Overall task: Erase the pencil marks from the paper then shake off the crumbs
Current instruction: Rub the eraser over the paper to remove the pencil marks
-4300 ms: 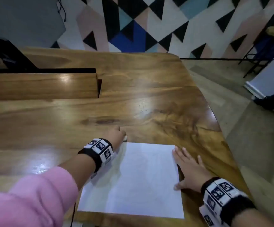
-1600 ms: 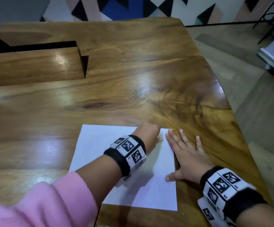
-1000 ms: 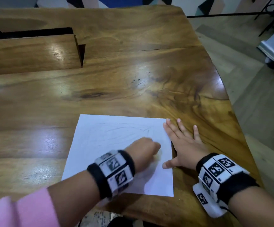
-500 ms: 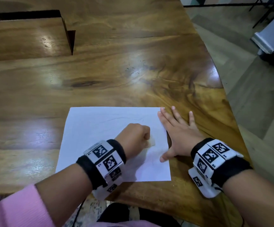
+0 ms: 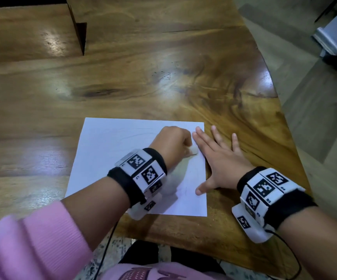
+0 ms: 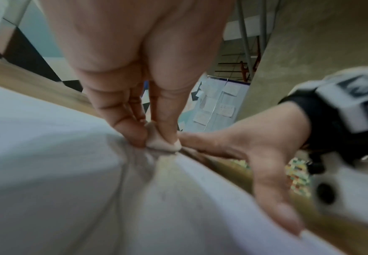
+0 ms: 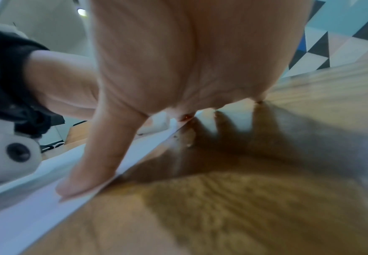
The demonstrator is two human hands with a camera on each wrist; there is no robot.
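A white sheet of paper (image 5: 123,164) lies flat on a glossy wooden table (image 5: 163,77), in the lower centre of the head view, near the table's front edge. Faint pencil lines (image 5: 135,134) curve across its upper part. A small pale eraser (image 5: 193,151) presses on the paper near its right edge. The left hand (image 5: 171,142), at frame centre, is curled and pinches the eraser between thumb and fingertips (image 6: 130,132). Just right of it, the right hand (image 5: 222,160) lies flat with fingers spread and straight, straddling the paper's right edge: thumb and forefinger on the sheet, the other fingers on the wood. Both wrists wear black bands with black-and-white marker blocks. A pink sleeve (image 5: 28,245) fills the lower left corner.
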